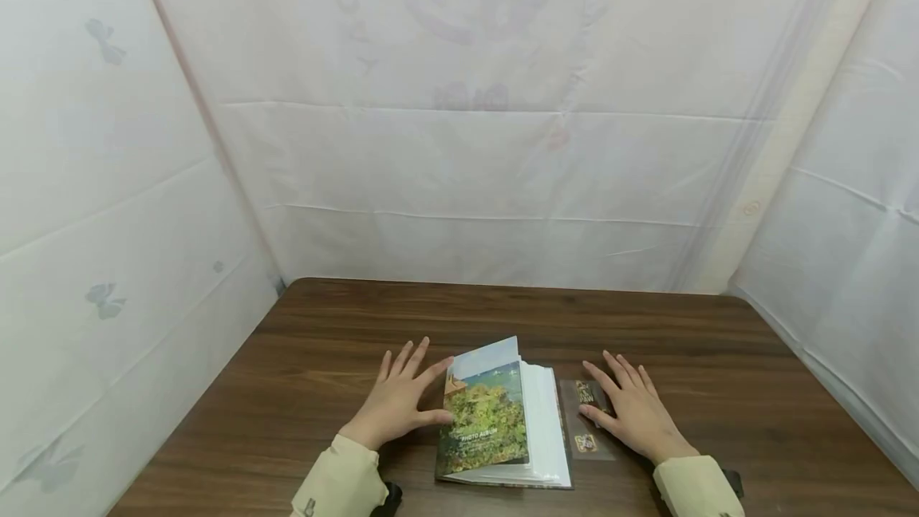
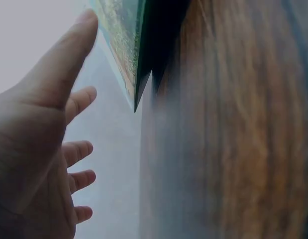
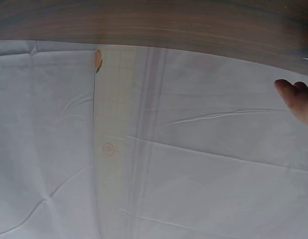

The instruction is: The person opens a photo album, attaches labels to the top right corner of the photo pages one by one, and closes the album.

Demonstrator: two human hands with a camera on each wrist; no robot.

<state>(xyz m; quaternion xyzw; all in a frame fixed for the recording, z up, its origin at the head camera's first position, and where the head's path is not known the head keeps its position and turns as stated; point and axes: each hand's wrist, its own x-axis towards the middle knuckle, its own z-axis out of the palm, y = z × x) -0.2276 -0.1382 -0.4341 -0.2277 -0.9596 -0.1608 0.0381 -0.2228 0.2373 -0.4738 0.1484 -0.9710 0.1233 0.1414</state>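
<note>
A photo album [image 1: 488,421] with a painted garden-and-sea cover lies on the table, its front cover lifted a little off the white pages. At its left edge is my left hand [image 1: 398,401], fingers spread, with thumb and index finger by the cover; whether they touch it I cannot tell. In the left wrist view, the album's corner [image 2: 126,59] shows beside the thumb. To the album's right lies a clear plastic sleeve [image 1: 603,447] with black and gold prints. My right hand [image 1: 639,417] is over the sleeve's right part, fingers spread, hiding some of it.
The dark wood-grain table [image 1: 323,341] has rounded far corners. White cloth walls [image 1: 459,166] stand behind it and at both sides. A dark band [image 1: 390,499] shows below the left sleeve, and another [image 1: 732,483] beside the right one.
</note>
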